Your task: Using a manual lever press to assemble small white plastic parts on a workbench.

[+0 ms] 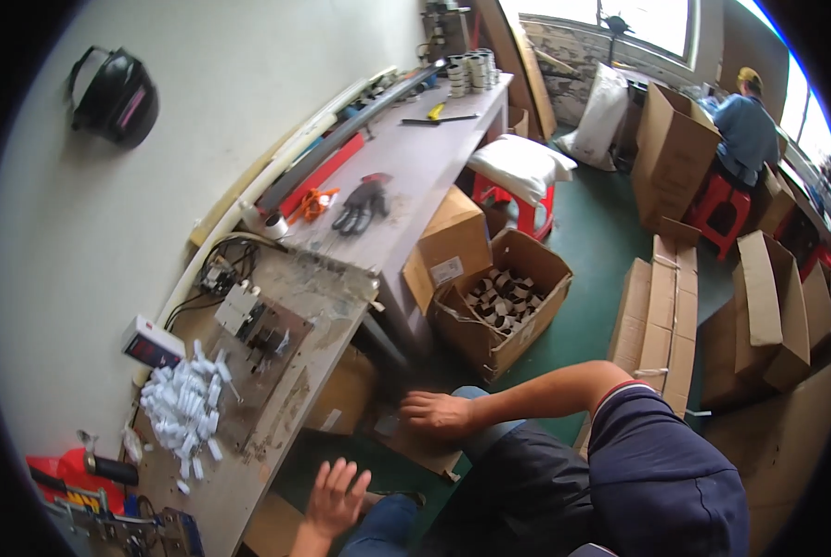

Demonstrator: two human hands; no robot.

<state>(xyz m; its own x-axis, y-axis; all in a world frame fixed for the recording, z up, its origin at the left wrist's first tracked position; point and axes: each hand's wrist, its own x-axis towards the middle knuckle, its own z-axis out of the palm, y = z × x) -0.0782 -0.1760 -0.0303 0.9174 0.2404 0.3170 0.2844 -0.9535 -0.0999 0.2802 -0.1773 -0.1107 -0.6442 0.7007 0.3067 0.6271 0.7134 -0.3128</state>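
Brown cardboard makes up the carton (346, 392) nearest the hands, low at the centre of the frame, beneath the edge of the worn bench (290, 404). I note plain, dull sides in shadow and a small pale label (331, 420) on the visible face; the bench cuts off the rest from my view. Just right of it lies a second piece of cardboard (420, 452), flat and brown, partly covered by the right hand (437, 414).

The fingers of that hand lie close together, slightly bent, pointing left, with the wrist beside the raised knee (473, 394). Their undersides are hidden, so I cannot tell whether they touch or grip the cardboard. The left hand (335, 501), at lower centre, is raised with fingers extended and slightly spread, holding nothing that I can see.

On the bench, lower left, I record a loose heap of small white tubular pieces (181, 401), near a metal fixture (259, 320). Right of centre, an open box (530, 345) contains short brown cardboard rings (506, 299).
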